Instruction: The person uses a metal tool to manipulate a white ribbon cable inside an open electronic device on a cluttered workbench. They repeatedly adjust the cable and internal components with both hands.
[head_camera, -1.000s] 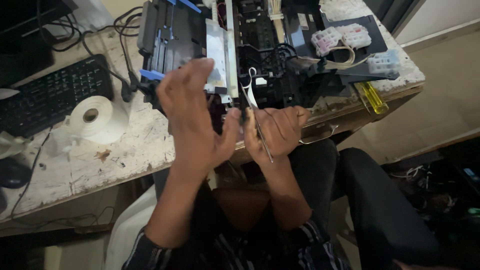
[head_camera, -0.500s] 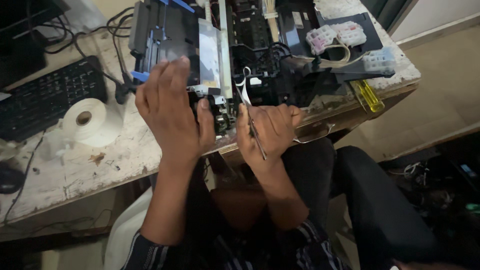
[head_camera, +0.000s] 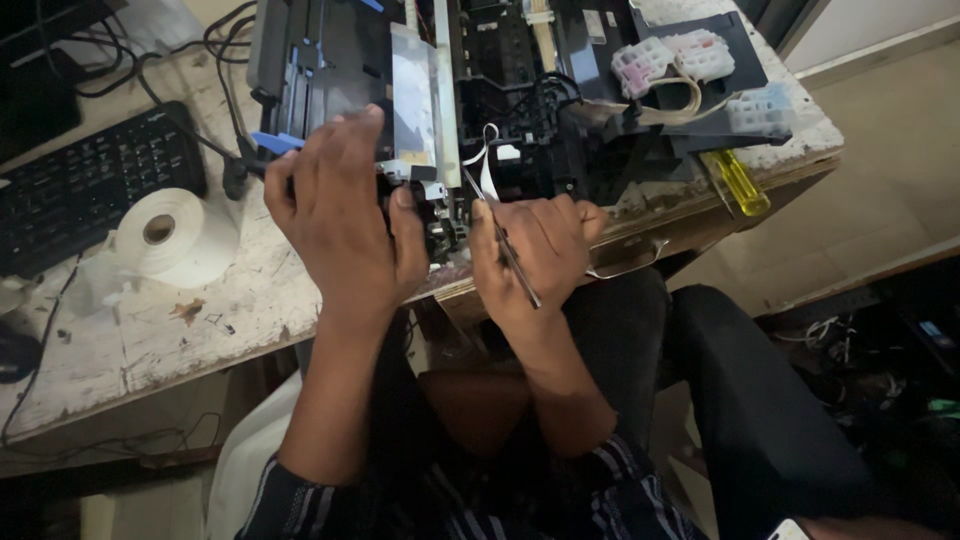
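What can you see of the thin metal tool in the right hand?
The thin metal tool is a slim, straight, grey rod or tweezer-like piece, shiny as metal. It lies diagonally across the right hand, pinched by its fingers. Its upper tip points up-left into the opened printer mechanism near a white ribbon cable; the lower end juts past the palm toward the wrist. Whether it is one shaft or two joined blades cannot be told.
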